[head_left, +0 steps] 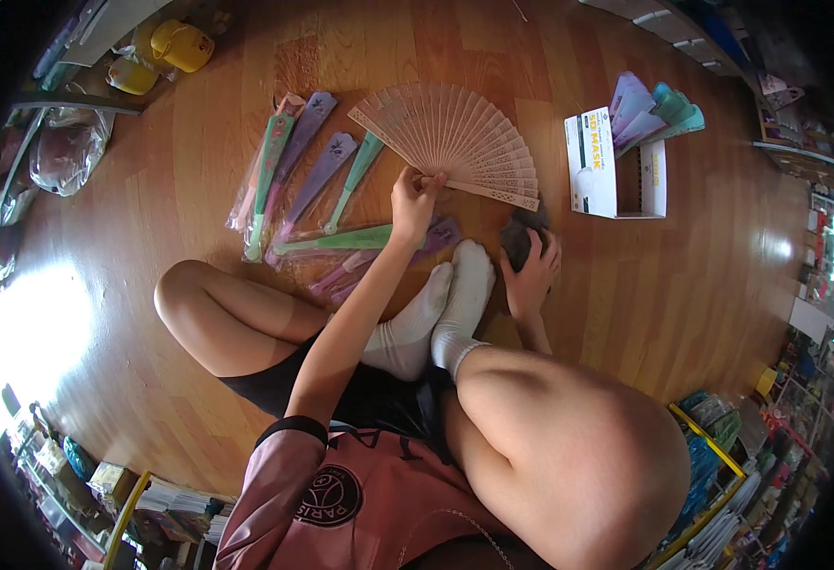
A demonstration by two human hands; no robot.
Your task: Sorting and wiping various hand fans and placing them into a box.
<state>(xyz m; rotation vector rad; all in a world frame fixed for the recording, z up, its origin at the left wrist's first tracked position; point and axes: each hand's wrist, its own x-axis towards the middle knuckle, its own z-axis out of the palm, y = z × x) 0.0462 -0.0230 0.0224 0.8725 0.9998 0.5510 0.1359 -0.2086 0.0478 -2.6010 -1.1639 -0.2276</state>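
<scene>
A light brown wooden folding fan (469,133) with cut-out slats is spread wide above the floor. My left hand (415,202) pinches it at the pivot end. My right hand (532,273), below the fan's right edge, is closed on a dark grey cloth (516,241), partly hidden by the fingers. To the left lie several folded fans in clear plastic sleeves, among them a green fan (270,161), a purple fan (310,116) and a lavender fan (325,167). Another green fan (345,239) lies crosswise below my left wrist.
A white carton (588,180) stands open on the wood floor (664,285) at the right, with purple and teal folded fans (637,106) sticking out. My crossed legs and white socks (466,290) are close to both hands. Shelves with goods (75,152) line the edges; yellow containers (182,46) are far left.
</scene>
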